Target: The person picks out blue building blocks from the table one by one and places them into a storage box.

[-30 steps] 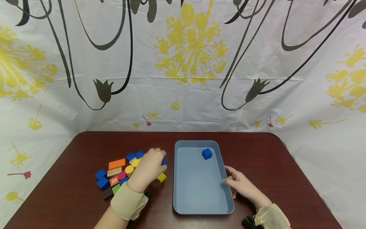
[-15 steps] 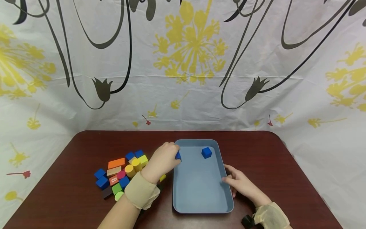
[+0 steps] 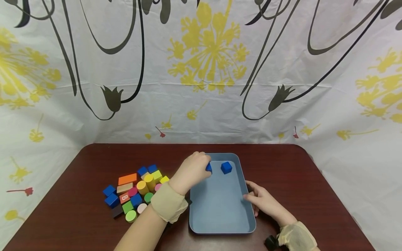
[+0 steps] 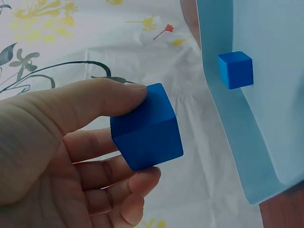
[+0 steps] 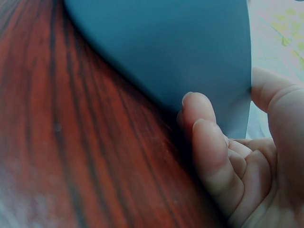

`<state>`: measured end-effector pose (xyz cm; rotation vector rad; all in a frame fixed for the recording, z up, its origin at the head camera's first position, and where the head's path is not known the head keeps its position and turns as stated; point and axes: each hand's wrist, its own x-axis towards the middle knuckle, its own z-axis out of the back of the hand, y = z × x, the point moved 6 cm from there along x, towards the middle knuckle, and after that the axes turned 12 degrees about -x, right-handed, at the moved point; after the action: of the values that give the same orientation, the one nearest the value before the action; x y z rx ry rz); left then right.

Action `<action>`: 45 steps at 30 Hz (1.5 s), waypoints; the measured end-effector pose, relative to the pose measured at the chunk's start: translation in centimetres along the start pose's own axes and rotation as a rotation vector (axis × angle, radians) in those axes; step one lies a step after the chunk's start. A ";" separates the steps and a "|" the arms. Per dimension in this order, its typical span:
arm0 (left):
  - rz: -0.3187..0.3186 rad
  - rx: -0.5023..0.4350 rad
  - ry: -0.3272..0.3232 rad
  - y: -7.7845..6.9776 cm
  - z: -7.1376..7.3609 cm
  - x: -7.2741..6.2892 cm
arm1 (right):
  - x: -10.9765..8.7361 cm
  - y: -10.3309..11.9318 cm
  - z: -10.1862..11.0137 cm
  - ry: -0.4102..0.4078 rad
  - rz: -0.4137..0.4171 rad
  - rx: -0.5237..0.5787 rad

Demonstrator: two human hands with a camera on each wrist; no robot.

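Note:
My left hand (image 3: 192, 171) pinches a blue cube (image 4: 149, 135) between thumb and fingers, over the far left part of a blue-grey tray (image 3: 223, 212). Most of that cube is hidden by the hand in the head view. A second blue cube (image 3: 226, 167) lies inside the tray near its far end, just to the right of the held one. At the tray's right side, my right hand (image 3: 265, 201) grips the wall, thumb over the rim and fingers curled against the outside (image 5: 209, 147).
Left of the tray, a cluster of coloured blocks lies on the dark wooden table (image 3: 78, 216). Among them are an orange block (image 3: 127, 179), yellow cylinders (image 3: 142, 187), a green cylinder (image 3: 131, 216) and several blue cubes (image 3: 112, 200). A patterned cloth (image 3: 201, 129) hangs behind.
My left hand has carried the blue cube rightward from the block cluster to above the tray. My right hand has stayed on the tray's edge.

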<state>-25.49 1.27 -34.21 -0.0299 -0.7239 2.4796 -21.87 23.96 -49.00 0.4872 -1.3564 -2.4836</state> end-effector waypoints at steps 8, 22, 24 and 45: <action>-0.073 0.007 0.000 -1.0 -1.1 1.2 | 0.0 -0.1 0.0 -0.004 -0.002 0.004; -0.101 0.015 0.056 -2.9 -3.6 3.3 | 0.4 -0.5 -0.1 0.010 -0.015 0.000; -0.106 0.022 0.067 -3.0 -4.0 3.5 | 0.4 -0.5 -0.1 0.008 -0.012 0.003; -0.121 0.091 0.099 -2.9 -8.2 5.0 | 0.3 -0.3 -0.2 0.013 -0.005 0.008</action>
<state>-26.92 9.89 -39.12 -0.0720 -0.5539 2.3747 -22.11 23.87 -49.37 0.5077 -1.3625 -2.4759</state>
